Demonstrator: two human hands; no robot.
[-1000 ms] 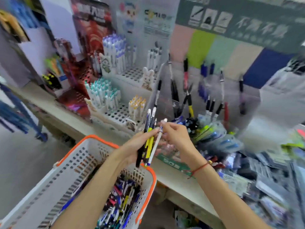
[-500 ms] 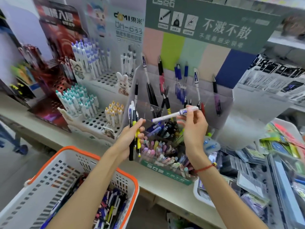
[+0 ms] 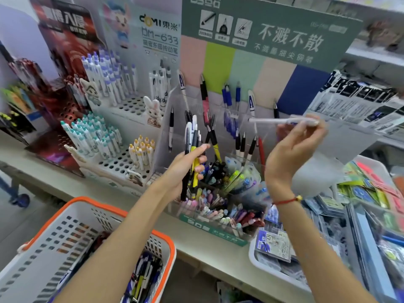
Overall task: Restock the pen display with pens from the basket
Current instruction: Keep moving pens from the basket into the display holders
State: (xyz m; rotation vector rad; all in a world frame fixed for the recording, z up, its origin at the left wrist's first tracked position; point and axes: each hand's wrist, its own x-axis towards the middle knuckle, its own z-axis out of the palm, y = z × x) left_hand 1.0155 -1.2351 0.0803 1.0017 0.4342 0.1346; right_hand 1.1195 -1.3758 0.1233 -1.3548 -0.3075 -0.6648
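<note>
Restocking looks partly done: the clear acrylic tiered pen display (image 3: 218,119) at twelve o'clock has only scattered pens standing in it, and the white perforated plastic basket with an orange rim (image 3: 72,243) at seven o'clock holds many more. The left hand (image 3: 185,167) grips an upright bundle of black and yellow pens (image 3: 192,154). The right hand (image 3: 293,147), raised at two o'clock with the wrist bent, pinches a slim white pen (image 3: 282,121) level above the display's right side.

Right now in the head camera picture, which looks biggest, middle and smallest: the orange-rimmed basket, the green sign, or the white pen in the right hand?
1. Green sign and orange-rimmed basket: look similar; the basket is nearer and cut off, so unsure.
2. White pen, pinched by the right hand: clearly smallest.
</note>
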